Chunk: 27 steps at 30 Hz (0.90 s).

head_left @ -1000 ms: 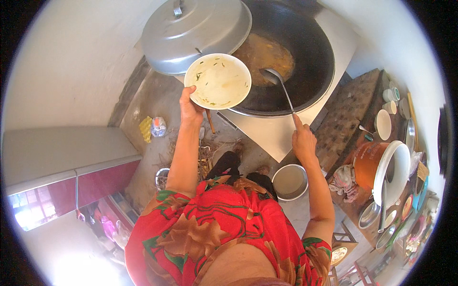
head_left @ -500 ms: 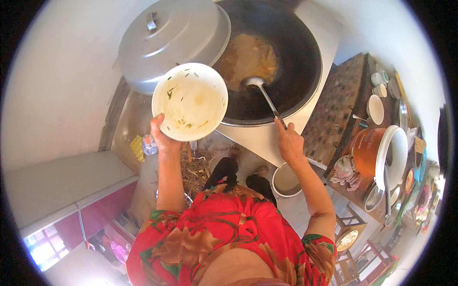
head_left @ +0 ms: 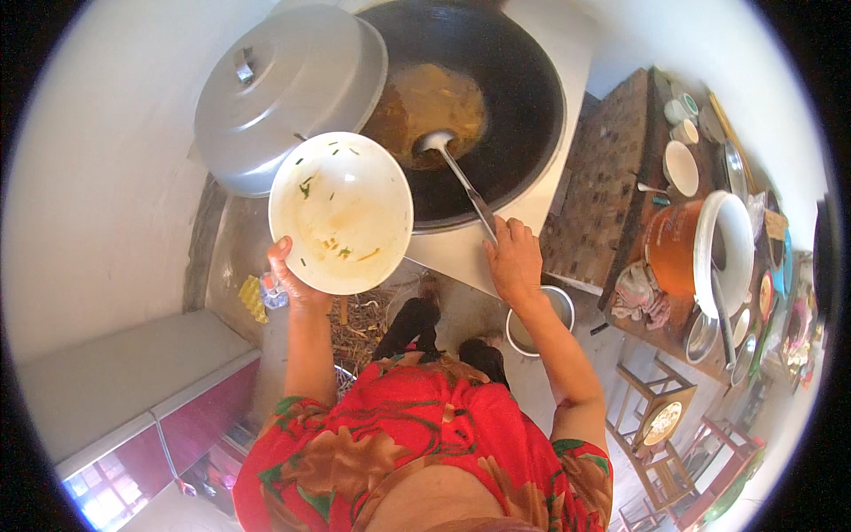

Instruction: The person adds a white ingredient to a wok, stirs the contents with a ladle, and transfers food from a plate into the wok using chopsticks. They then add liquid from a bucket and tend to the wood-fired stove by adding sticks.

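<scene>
My left hand (head_left: 297, 279) grips a white bowl (head_left: 341, 213) by its lower left rim, the inside tilted up toward me. Bits of green herb and yellow-brown residue cling to the bowl's inner wall. My right hand (head_left: 516, 262) is closed round the dark handle of a metal ladle (head_left: 456, 173). The ladle's head rests at the near edge of brown liquid (head_left: 434, 106) in a large black wok (head_left: 523, 97). A big grey metal lid (head_left: 292, 84) leans over the wok's left side, behind the bowl.
The wok sits in a white stove top (head_left: 567, 106). At right, a table holds an orange bucket (head_left: 678, 248), a small white bowl (head_left: 681, 168) and a crumpled cloth (head_left: 640, 294). A metal basin (head_left: 554, 310) stands on the floor, and straw (head_left: 359, 332) lies by my feet.
The whole view has shifted, with the wok and lid now further left. The bowl has dropped slightly closer to me. Both hands keep their grip on bowl and ladle.
</scene>
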{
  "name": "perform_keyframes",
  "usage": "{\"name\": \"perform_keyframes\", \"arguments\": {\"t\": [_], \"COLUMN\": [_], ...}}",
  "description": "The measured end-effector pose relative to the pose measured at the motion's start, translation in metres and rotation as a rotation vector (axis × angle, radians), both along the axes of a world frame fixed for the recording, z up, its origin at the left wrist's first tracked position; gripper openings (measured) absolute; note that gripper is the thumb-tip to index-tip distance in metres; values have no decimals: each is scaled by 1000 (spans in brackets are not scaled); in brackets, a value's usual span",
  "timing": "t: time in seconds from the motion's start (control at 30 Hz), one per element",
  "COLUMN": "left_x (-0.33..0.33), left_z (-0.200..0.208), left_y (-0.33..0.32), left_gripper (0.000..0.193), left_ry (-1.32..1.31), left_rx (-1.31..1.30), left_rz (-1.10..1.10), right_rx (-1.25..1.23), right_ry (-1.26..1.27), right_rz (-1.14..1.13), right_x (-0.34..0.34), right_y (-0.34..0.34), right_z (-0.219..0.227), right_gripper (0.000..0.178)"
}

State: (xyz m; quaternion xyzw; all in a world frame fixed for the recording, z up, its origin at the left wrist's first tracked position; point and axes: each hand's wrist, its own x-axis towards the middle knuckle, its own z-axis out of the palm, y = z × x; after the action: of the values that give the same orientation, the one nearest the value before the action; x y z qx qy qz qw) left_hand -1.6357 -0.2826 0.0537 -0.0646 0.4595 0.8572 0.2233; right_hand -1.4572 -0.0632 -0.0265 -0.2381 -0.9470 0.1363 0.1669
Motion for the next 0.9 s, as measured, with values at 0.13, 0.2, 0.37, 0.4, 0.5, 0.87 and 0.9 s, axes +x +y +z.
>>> {"name": "perform_keyframes", "arguments": {"t": [0.13,0.2,0.37,0.4,0.5,0.87,0.9], "left_x": [31,54,114,127,162,264,274], "left_z": [3,-5,1,0,-14,-84,-80], "left_y": [28,58,107,115,136,173,176], "left_gripper": [78,78,73,74,75,73,71], "left_ry": [-10,-17,-29,-47,-72,-258,-285], "left_rx": [24,80,262,231,133,67,36], "left_rz": [-114,-204,-503,-542,-652,-1250,-1260], "right_rx": [-1074,-1154,-1693,-1864,-1913,-2067,-2072], "right_ry": [181,257,408,444,446,900,946], "right_rz": [-61,-72,-20,-8,-56,-433,-496], "right_x": [38,58,99,108,131,225,236], "right_y": [-21,-31,-59,-62,-68,-73,-75], "right_z": [12,20,19,15,20,-10,-11], "right_gripper": [27,31,35,35,36,25,25]}}
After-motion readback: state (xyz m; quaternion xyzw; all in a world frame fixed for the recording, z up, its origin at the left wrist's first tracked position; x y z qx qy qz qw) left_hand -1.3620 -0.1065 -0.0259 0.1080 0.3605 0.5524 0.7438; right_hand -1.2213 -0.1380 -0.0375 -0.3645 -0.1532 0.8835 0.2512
